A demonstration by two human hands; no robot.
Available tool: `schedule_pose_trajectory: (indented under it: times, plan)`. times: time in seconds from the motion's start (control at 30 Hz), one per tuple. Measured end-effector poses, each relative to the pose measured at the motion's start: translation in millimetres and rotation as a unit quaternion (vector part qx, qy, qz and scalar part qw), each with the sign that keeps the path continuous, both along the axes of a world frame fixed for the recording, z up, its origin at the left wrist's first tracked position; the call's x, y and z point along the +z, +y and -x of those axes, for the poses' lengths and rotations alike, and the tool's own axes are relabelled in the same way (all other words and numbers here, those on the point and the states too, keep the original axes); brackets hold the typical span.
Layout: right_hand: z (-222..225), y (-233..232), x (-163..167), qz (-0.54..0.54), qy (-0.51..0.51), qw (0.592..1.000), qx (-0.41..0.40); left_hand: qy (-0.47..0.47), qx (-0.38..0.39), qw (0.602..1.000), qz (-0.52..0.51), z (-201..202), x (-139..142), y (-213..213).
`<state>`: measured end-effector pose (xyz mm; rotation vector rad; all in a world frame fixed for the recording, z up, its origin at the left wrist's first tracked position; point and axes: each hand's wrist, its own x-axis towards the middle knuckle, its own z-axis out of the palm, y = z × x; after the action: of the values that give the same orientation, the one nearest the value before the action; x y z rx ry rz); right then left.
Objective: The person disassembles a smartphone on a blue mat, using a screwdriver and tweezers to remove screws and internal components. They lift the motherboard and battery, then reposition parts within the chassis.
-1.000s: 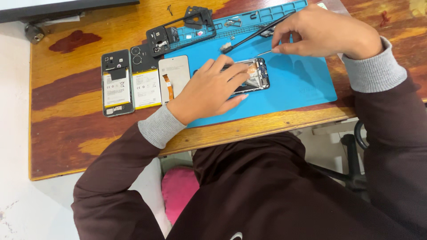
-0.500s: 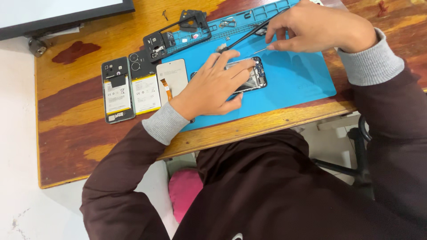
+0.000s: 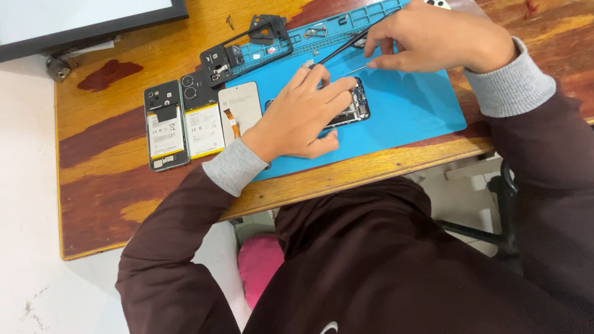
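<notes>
Head view, left hand [image 3: 303,114] spread flat on opened phone [image 3: 354,106], right hand [image 3: 433,37] pinching tweezers [image 3: 337,51], blue mat [image 3: 408,111].

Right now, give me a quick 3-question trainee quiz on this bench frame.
1. True or false: the left hand lies flat on the opened phone on the blue mat.
2. Which thing does the right hand hold? A) thin black tool B) hammer C) roll of tape
3. Fill in: two opened phones with white batteries lie on the wooden table, to the ____ of the mat in the picture.

Key: 1 true; 2 A; 3 left
</notes>
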<state>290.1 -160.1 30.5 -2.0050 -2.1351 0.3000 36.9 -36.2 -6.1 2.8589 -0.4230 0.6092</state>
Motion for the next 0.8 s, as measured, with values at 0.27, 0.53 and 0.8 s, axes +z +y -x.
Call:
schedule_pose_trajectory:
  times: [0.27,0.53,0.8]
  plan:
    - [2.0,2.0,-1.9,0.001,0.007,1.0,0.006,0.002,0.004,1.0,-0.026,-2.7,-1.7,-0.6]
    - [0.1,0.4,-2.5,0.002,0.019,1.0,0.009,0.0,0.011,1.0,-0.012,-0.3,-3.5,-0.2]
    - [-0.3,1.4,-2.5,-0.006,0.013,1.0,0.016,0.007,0.01,1.0,0.001,0.6,-2.2,0.9]
